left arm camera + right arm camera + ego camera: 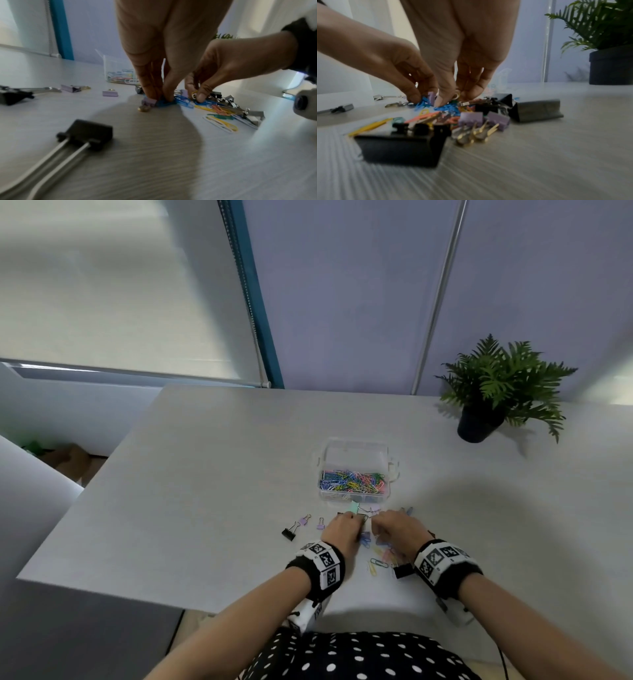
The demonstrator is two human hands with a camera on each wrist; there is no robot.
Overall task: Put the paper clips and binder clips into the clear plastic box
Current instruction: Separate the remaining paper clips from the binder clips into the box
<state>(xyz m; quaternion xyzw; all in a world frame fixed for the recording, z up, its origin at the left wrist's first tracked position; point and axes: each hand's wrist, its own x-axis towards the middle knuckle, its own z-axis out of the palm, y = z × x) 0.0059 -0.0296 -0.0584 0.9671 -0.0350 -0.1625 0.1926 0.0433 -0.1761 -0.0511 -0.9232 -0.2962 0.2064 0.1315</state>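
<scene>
The clear plastic box [356, 451] stands open on the table, holding several coloured paper clips. Just in front of it both hands reach down into a heap of loose paper clips [217, 111] and binder clips [498, 120]. My left hand [354, 518] pinches a bunch of blue paper clips [167, 103] against the table, with a small purple binder clip [150, 101] touching its fingers. Beside it, my right hand [375, 520] pinches paper clips from the heap, a yellow one [456, 95] among them. Black binder clips [400, 150] lie nearer the wrists.
Stray binder clips lie left of the hands: a black one [288, 533] and two purple ones [303, 521]. A potted fern [496, 392] stands at the back right. The table's left edge [85, 491] drops off beside a window blind.
</scene>
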